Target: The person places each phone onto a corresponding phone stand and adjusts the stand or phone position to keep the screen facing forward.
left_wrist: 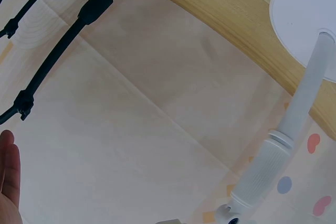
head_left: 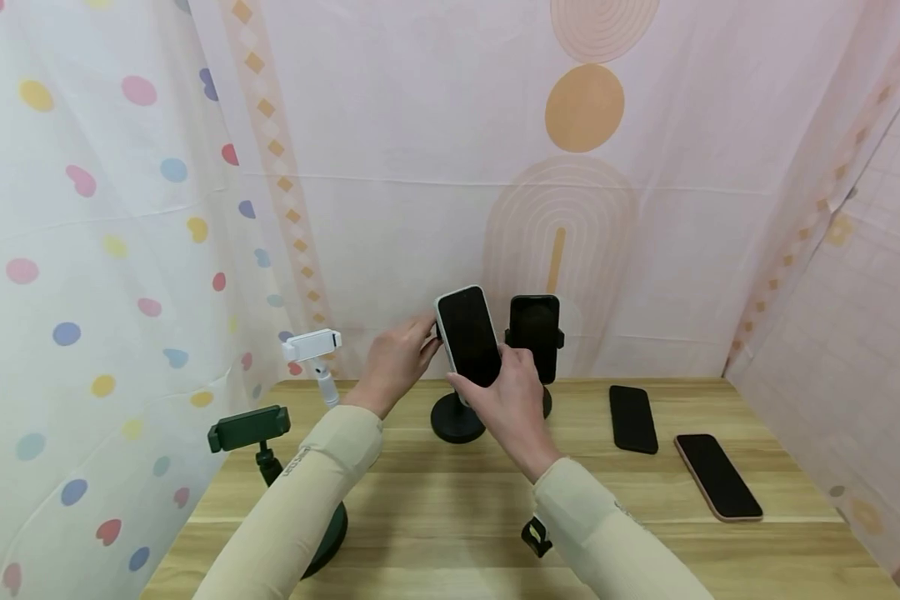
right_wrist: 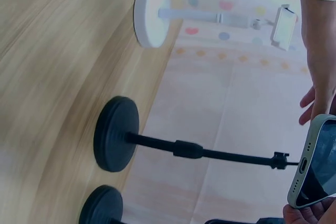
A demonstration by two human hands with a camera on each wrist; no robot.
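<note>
At the far middle of the wooden tabletop [head_left: 450, 500], against the pale printed backdrop cloth [head_left: 390, 167]:

- Phone, white-edged [head_left: 467, 335]: dark screen facing the viewer, upright with a slight tilt, raised above a black round-based stand [head_left: 456, 421]. In the right wrist view its lower edge with the port shows [right_wrist: 310, 166], close to the tip of the stand's thin stem [right_wrist: 210, 153].
- Right hand [head_left: 506, 400]: fingers curled round the phone's lower right edge, gripping it. Cream sleeve to the wrist.
- Left hand [head_left: 396, 358]: fingers fairly straight and reaching to the phone's left edge at the back; whether they touch it or the clamp behind cannot be told. It grips nothing that can be seen. The left wrist view shows only the edge of the palm [left_wrist: 9, 174].
- Second black stand [head_left: 536, 333]: just right of the held phone, a black phone clamped upright in it, its base partly hidden behind the right hand.
- White stand [head_left: 313, 348]: left of the hands, at the far left corner, clamp empty and level; round white base and ribbed stem seen in the left wrist view [left_wrist: 304, 19].
- Dark green stand [head_left: 249, 427]: near left, clamp empty, base partly hidden by the left sleeve.
- Black phone, flat [head_left: 633, 418]: right of the stands, screen dark.
- Phone with pinkish rim, flat [head_left: 717, 476]: further right and nearer, lying aslant, apart from the black one.
</note>
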